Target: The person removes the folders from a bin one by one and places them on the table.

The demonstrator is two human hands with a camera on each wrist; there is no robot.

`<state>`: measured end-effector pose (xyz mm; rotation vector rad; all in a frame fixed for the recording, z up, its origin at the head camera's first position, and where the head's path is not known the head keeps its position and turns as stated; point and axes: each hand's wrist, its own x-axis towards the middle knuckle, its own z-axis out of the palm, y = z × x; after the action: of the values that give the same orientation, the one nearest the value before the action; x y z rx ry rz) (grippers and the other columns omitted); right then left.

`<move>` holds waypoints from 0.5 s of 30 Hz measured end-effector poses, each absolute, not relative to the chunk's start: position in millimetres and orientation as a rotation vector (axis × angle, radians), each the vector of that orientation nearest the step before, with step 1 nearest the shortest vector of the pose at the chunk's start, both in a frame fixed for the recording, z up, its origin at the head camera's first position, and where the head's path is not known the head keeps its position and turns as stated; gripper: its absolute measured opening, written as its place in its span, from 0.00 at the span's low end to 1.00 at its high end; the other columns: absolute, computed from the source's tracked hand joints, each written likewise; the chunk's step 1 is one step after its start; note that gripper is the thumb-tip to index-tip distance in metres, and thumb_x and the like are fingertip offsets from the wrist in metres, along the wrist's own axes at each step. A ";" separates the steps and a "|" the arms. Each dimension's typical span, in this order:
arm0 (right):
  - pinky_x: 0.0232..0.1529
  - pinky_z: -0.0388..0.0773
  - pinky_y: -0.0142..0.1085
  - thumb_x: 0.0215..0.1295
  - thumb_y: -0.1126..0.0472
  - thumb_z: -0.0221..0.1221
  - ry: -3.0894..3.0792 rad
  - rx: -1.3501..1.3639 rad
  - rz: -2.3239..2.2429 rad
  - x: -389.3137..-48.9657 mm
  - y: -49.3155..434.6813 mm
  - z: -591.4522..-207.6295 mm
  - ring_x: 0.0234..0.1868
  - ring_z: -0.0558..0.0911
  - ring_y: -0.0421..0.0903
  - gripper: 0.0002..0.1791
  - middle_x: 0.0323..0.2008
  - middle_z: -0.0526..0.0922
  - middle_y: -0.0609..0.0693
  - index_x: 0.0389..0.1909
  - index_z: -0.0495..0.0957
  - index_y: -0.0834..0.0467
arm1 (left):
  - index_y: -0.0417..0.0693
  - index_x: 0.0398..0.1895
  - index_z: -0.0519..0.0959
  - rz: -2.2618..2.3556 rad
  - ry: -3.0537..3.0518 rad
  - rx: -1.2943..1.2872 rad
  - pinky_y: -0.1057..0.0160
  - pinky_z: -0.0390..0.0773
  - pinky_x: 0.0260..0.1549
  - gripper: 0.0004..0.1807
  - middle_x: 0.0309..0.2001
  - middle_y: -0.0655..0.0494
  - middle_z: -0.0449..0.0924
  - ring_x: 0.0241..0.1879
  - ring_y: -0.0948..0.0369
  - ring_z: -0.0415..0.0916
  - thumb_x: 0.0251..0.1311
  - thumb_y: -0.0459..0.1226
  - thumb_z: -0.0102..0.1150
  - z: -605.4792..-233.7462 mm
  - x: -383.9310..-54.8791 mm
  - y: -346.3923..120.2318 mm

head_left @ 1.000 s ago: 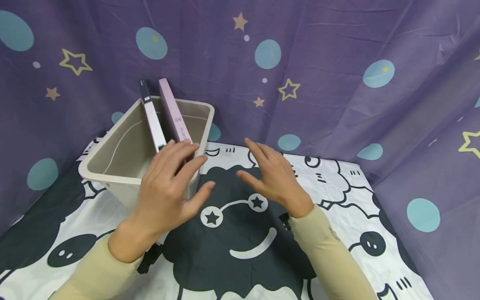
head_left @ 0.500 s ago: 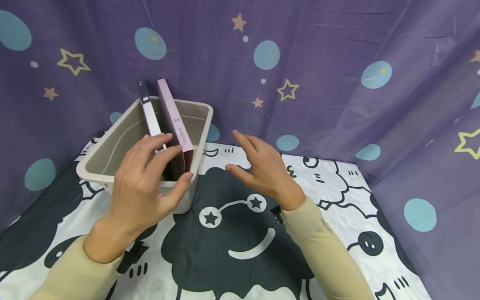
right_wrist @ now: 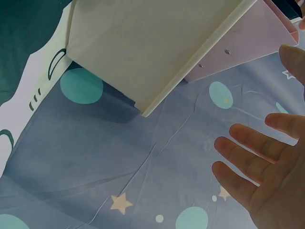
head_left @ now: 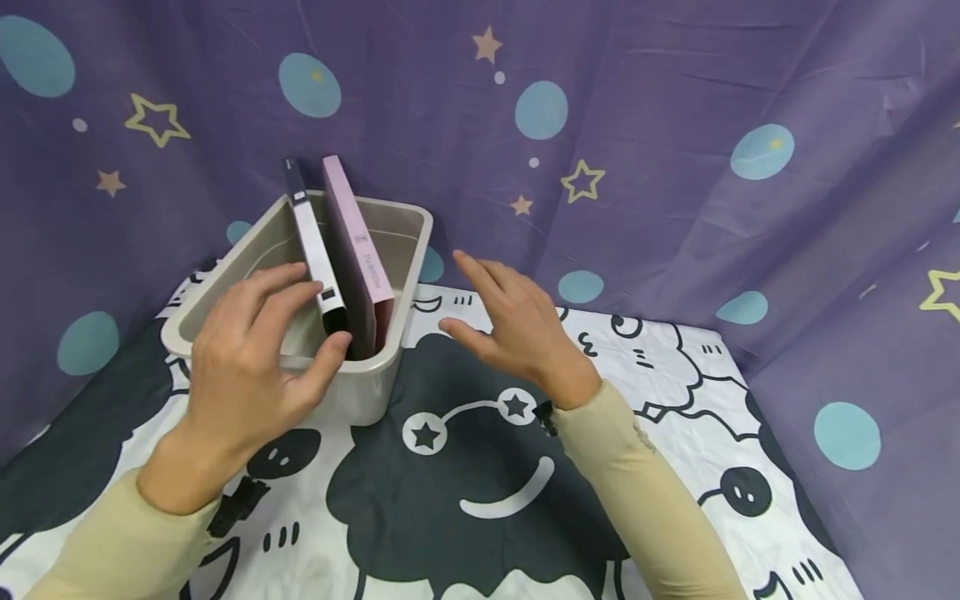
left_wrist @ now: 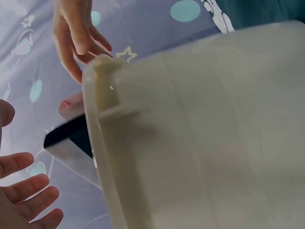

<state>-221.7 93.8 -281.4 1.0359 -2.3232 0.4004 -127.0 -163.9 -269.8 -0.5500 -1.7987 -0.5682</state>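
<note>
A beige plastic bin [head_left: 352,392] stands at the left of the cloth. Two slim folder-like things lean upright in it and stick out past its back rim: one with a white and black spine [head_left: 313,242], the other pink [head_left: 356,225]. Metal rivets show on the pink one's side in the right wrist view. My left hand [head_left: 247,358] hovers over the bin's front rim, thumb and fingers spread, fingertips close beside the white and black spine. To the right of the bin, my right hand [head_left: 525,329] is raised, fingers extended, holding nothing.
A black and white cartoon-print cloth [head_left: 465,467] covers the surface under the bin. Purple curtains [head_left: 637,83] with stars and blue ovals hang behind and at the right, close to the bin's back rim.
My left hand has drawn back left, away from the pink folder, uncovering more of both spines. My right hand has shifted slightly left. The bin and folders stay put.
</note>
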 end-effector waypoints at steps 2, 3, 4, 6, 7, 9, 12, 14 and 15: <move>0.53 0.71 0.47 0.61 0.35 0.55 -2.325 1.032 0.398 -222.6 92.1 -280.3 0.58 0.73 0.49 0.42 0.59 0.74 0.53 0.72 0.58 0.50 | 0.32 0.40 0.79 -0.566 -1.810 -0.533 0.43 0.70 0.42 0.30 0.45 0.36 0.79 0.43 0.40 0.76 0.59 0.55 0.54 -272.3 -129.2 -169.1; 0.53 0.71 0.47 0.61 0.35 0.55 -2.325 1.030 0.397 -223.3 91.0 -279.8 0.58 0.73 0.49 0.42 0.59 0.74 0.52 0.72 0.58 0.50 | 0.32 0.39 0.80 -0.564 -1.815 -0.524 0.42 0.70 0.42 0.30 0.45 0.36 0.79 0.43 0.40 0.76 0.58 0.54 0.54 -274.0 -130.3 -171.9; 0.53 0.71 0.47 0.61 0.35 0.55 -2.325 1.029 0.396 -223.9 90.0 -279.4 0.58 0.73 0.49 0.42 0.59 0.74 0.52 0.72 0.58 0.50 | 0.32 0.40 0.80 -0.560 -1.823 -0.514 0.42 0.70 0.42 0.30 0.45 0.36 0.79 0.44 0.40 0.76 0.58 0.54 0.54 -275.7 -131.4 -175.1; 0.53 0.71 0.47 0.61 0.35 0.55 -2.323 1.028 0.394 -225.1 87.8 -278.7 0.58 0.74 0.49 0.42 0.59 0.74 0.52 0.72 0.59 0.50 | 0.32 0.40 0.80 -0.551 -1.843 -0.498 0.43 0.70 0.43 0.30 0.46 0.36 0.79 0.44 0.40 0.75 0.57 0.55 0.53 -279.6 -133.5 -181.4; 0.53 0.71 0.46 0.61 0.35 0.55 -2.323 1.030 0.392 -225.7 86.7 -278.3 0.58 0.74 0.49 0.42 0.59 0.74 0.53 0.72 0.59 0.50 | 0.32 0.41 0.80 -0.550 -1.853 -0.490 0.43 0.70 0.44 0.30 0.46 0.36 0.79 0.45 0.40 0.75 0.57 0.55 0.53 -281.8 -134.4 -184.4; 0.52 0.72 0.46 0.61 0.34 0.55 -2.326 1.034 0.389 -226.8 84.5 -277.5 0.57 0.74 0.49 0.42 0.59 0.74 0.53 0.72 0.59 0.50 | 0.33 0.41 0.80 -0.542 -1.880 -0.473 0.45 0.71 0.46 0.30 0.47 0.36 0.79 0.46 0.40 0.75 0.57 0.55 0.53 -286.0 -135.3 -190.1; 0.51 0.73 0.45 0.61 0.34 0.54 -2.335 1.037 0.389 -228.3 81.3 -275.8 0.55 0.75 0.48 0.42 0.58 0.74 0.52 0.72 0.58 0.50 | 0.32 0.42 0.80 -0.544 -1.892 -0.452 0.48 0.70 0.49 0.31 0.47 0.36 0.79 0.46 0.40 0.75 0.56 0.55 0.53 -290.9 -136.7 -196.6; 0.50 0.73 0.45 0.62 0.34 0.54 -2.339 1.037 0.390 -229.3 79.3 -274.3 0.54 0.75 0.48 0.42 0.57 0.75 0.51 0.72 0.58 0.50 | 0.32 0.41 0.80 -0.541 -1.888 -0.439 0.49 0.70 0.50 0.30 0.47 0.36 0.79 0.46 0.40 0.75 0.56 0.54 0.53 -292.5 -137.8 -199.6; 0.50 0.73 0.45 0.62 0.34 0.54 -2.341 1.038 0.390 -229.8 78.4 -273.6 0.54 0.75 0.48 0.42 0.57 0.75 0.51 0.72 0.58 0.50 | 0.32 0.41 0.80 -0.545 -1.877 -0.436 0.49 0.70 0.50 0.30 0.46 0.36 0.79 0.46 0.40 0.75 0.56 0.54 0.53 -292.7 -138.6 -200.6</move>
<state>-229.8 78.4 -273.6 1.0379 -2.3411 0.3898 -138.6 -200.6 -292.7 -0.4359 -1.8773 -0.5451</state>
